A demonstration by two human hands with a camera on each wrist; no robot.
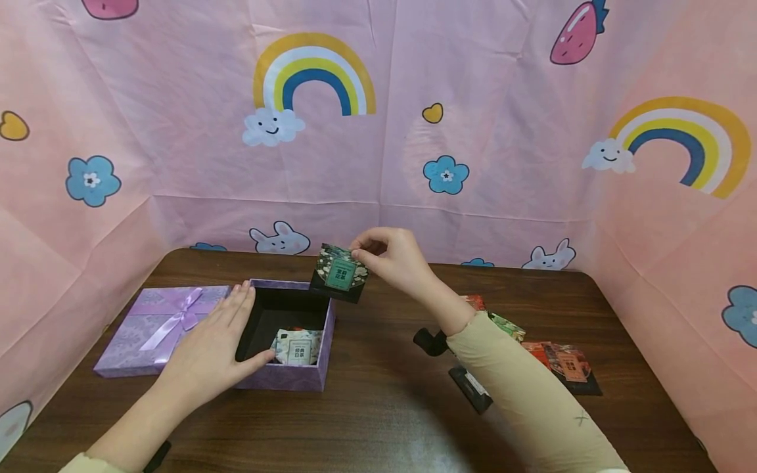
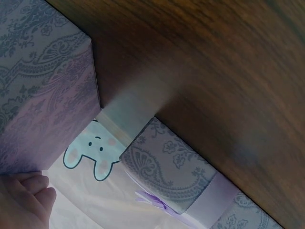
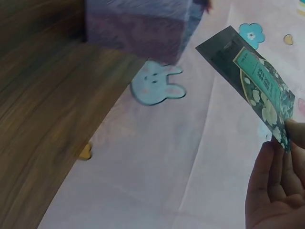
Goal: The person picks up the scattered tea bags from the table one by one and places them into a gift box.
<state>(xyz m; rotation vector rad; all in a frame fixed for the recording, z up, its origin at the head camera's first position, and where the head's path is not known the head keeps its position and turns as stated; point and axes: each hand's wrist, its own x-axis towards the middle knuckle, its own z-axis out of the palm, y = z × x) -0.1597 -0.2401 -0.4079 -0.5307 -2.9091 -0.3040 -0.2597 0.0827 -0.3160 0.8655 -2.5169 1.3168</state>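
My right hand [image 1: 397,261] pinches a dark green floral tea sachet [image 1: 338,276] by its upper right corner, above the back right corner of a purple patterned box [image 1: 296,380]. In the right wrist view the same sachet [image 3: 255,81] slants up from between thumb and fingers. With fingers extended, my left hand [image 1: 209,351] rests along the box's left side, its thumb reaching over the front rim. Inside the black-lined box, a pale tea sachet [image 1: 298,348] lies at the front right, with a bit of red showing behind it.
A purple box lid [image 1: 168,322] with a ribbon bow lies left of the box. At right on the wooden table are an orange-red sachet [image 1: 570,368], a green one [image 1: 507,326] and a small black packet [image 1: 471,389], partly behind my right sleeve. Printed cloth surrounds the table.
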